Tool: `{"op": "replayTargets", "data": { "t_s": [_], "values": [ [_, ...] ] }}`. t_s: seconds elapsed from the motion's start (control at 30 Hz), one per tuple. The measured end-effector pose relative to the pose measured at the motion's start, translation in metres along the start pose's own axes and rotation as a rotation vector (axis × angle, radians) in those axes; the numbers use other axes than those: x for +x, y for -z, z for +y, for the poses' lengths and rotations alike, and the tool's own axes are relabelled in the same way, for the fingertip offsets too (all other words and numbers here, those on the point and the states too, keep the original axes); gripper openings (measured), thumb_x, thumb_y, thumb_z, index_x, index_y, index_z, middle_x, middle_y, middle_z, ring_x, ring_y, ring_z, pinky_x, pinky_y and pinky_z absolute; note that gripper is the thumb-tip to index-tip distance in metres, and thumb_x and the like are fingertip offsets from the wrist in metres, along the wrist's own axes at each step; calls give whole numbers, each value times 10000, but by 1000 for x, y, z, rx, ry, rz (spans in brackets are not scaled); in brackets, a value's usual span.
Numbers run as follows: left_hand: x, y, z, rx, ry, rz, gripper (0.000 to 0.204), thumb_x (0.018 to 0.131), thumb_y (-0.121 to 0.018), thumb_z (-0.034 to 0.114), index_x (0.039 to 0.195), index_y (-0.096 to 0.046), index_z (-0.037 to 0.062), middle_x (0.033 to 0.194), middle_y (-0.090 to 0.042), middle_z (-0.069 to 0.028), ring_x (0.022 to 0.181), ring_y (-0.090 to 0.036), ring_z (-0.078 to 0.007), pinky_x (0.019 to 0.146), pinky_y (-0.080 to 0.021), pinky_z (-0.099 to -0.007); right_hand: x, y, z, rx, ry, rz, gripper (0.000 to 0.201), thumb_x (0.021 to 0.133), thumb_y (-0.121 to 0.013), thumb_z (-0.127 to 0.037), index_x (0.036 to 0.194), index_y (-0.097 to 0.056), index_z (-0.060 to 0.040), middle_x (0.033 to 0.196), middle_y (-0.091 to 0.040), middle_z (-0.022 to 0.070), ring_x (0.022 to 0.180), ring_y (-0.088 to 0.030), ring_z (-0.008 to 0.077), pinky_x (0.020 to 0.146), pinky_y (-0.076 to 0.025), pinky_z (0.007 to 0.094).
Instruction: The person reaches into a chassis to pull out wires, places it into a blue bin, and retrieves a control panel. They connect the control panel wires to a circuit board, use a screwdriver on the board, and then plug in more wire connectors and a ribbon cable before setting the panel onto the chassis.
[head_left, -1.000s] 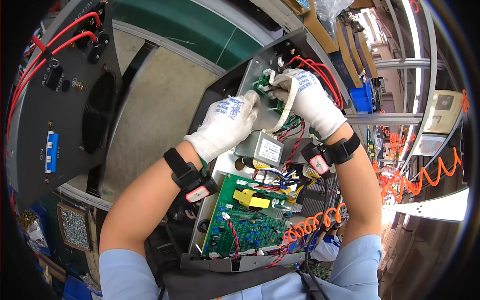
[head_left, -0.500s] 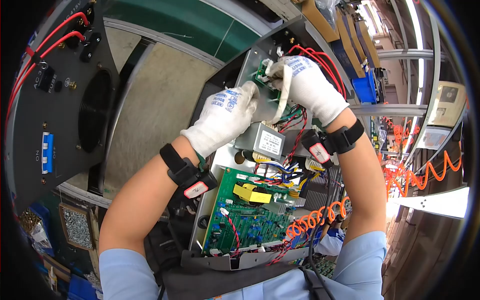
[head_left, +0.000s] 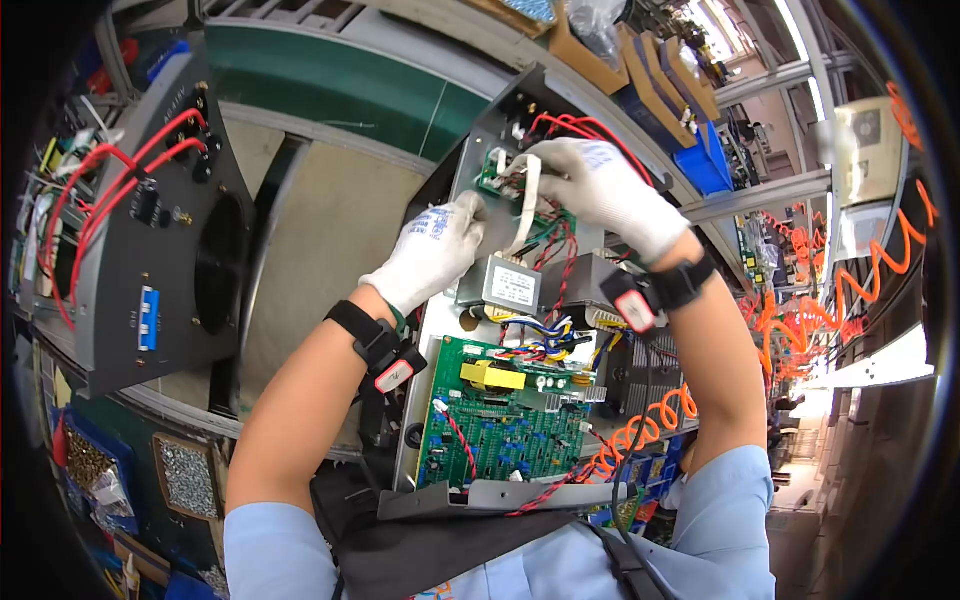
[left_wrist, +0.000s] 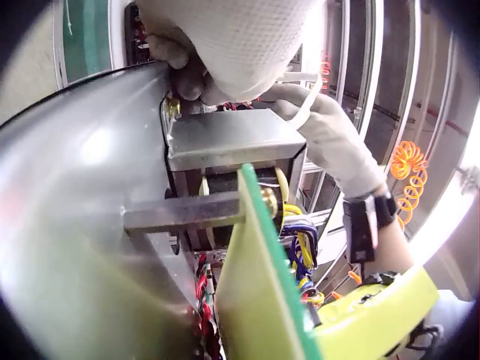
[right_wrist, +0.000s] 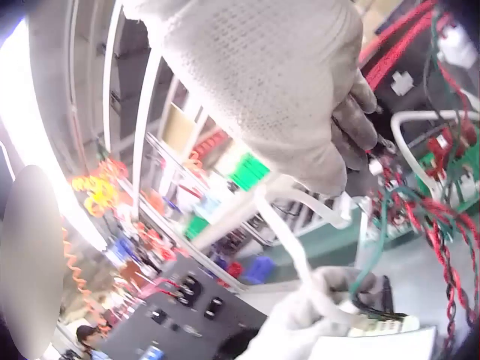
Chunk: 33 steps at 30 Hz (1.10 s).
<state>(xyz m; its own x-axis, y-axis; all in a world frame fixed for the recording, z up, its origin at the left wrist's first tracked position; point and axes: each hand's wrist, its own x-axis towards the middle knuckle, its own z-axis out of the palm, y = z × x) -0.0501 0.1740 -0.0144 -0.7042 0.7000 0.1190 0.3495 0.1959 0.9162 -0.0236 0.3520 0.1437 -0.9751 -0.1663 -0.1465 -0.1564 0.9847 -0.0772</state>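
Note:
An open metal chassis (head_left: 445, 330) leans against my body, with a large green circuit board (head_left: 500, 420) low in it and a grey transformer (head_left: 500, 283) above. At its top sits a small green board (head_left: 493, 172). My gloved right hand (head_left: 590, 180) pinches the upper end of a white flat ribbon cable (head_left: 523, 210) at that board. Further down, my gloved left hand (head_left: 435, 250) holds the same cable against the metal plate. The right wrist view shows the ribbon cable (right_wrist: 289, 240) running from the right hand (right_wrist: 277, 82) to the left hand (right_wrist: 300, 330).
Red wires (head_left: 570, 125) arc over the chassis top. A black panel (head_left: 150, 240) with red leads and a blue switch (head_left: 148, 318) stands at the left. An orange coiled hose (head_left: 640, 435) hangs at the right. A bin of screws (head_left: 185, 478) lies lower left.
Both hands stay at the small board. The ribbon cable now hangs straighter between them, and my left hand sits a little lower and further left. The head view has shifted.

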Motion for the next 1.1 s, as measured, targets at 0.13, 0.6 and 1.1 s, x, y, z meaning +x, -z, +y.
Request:
{"op": "replayTargets", "data": {
  "t_s": [0.13,0.6,1.1],
  "values": [
    [-10,12,7,55,-57,-80,277,924,-528,180,1116,-601,-5,1049,-664,-226,1000,-641,-381,863,-499,-434,-99,67,-28,218,-61,232,402,861,-688,-221,1183,-644,16,1083,-687,188,1017,-676,290,879,-518,373],
    [-257,90,120,-441,646,-275,822,470,-671,12,1284,-559,-7,1120,-682,-114,725,-579,-93,639,-466,-201,-398,-15,-127,1294,-712,-302,845,694,-872,-355,1380,-517,-13,1276,-611,175,1097,-629,289,901,-508,353],
    [-281,105,143,346,-393,-817,614,517,-707,-7,1125,-703,83,1103,-695,-119,846,-671,-315,673,-490,-402,-440,-55,-262,526,-639,246,556,623,-743,-52,1175,-686,-87,996,-724,97,861,-695,285,731,-552,372]
  ]
}}
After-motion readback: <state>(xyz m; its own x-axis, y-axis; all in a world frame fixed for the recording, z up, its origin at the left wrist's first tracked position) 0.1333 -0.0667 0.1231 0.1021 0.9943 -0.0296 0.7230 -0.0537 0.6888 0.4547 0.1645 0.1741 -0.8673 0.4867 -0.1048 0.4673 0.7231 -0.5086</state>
